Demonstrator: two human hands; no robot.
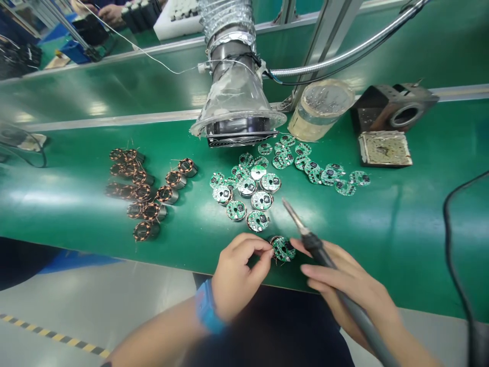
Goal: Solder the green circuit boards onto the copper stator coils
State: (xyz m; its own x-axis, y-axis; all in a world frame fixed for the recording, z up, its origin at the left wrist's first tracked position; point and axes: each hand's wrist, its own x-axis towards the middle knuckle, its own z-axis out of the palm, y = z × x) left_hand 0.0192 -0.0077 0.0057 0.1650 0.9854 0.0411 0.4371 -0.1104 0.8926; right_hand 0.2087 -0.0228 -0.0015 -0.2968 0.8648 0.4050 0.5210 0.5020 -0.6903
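My left hand (236, 272), with a blue wristband, pinches the edge of a round green circuit board sitting on a copper coil (283, 248) at the near edge of the green belt. My right hand (349, 285) is closed round the handle of a soldering iron (311, 239); its tip points up and left, raised above the board, and two fingers of that hand touch the board's right side. Just beyond lies a cluster of round green circuit boards (250, 191). A group of copper-wound coils (145, 191) lies to the left.
A fume extractor hood (237, 109) on a foil duct hangs over the belt (401, 224). A solder spool (321, 109), a metal iron stand (393, 107) and a sponge tray (385, 149) sit at the right. A black cable (454, 270) runs down the right. Another person's hands (109, 12) work far left.
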